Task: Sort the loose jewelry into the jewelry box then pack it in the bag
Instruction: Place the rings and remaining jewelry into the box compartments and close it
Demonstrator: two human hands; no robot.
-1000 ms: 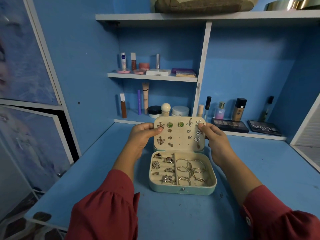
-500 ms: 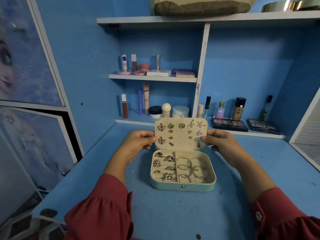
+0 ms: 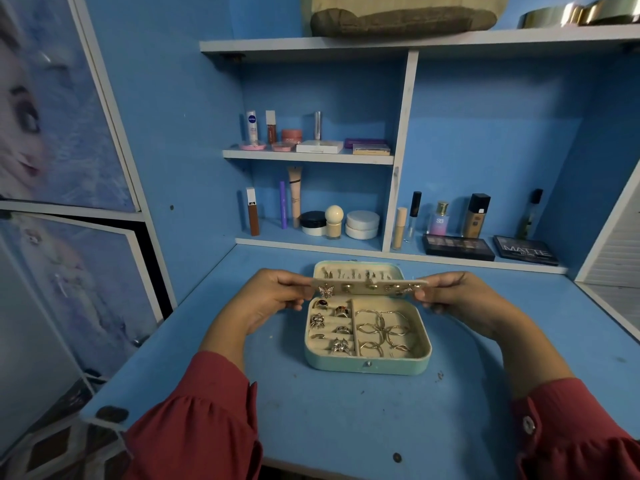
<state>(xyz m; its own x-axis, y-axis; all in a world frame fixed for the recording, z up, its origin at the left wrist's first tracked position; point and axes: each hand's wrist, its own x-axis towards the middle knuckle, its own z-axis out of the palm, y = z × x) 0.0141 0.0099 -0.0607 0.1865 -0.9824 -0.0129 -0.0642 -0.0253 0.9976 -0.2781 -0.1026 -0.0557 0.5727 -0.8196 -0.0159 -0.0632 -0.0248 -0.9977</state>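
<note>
Jewelry box (image 3: 367, 358) open on blue desk (image 3: 346, 427), long axis left-right, clasp side toward the person. Earring panel (image 3: 369, 286) tilted near-flat over the box's rear half, long axis running from fingers to fingers; 0.5 s ago it stood upright, face toward camera. Left hand (image 3: 273, 294) pinches its left end, right hand (image 3: 446, 294) pinches its right end, fingers clamped on the edges. Below the fingers: six rings (image 3: 341, 311) in the left compartment; hoops (image 3: 384, 332) overlap in the right one, count unclear.
</note>
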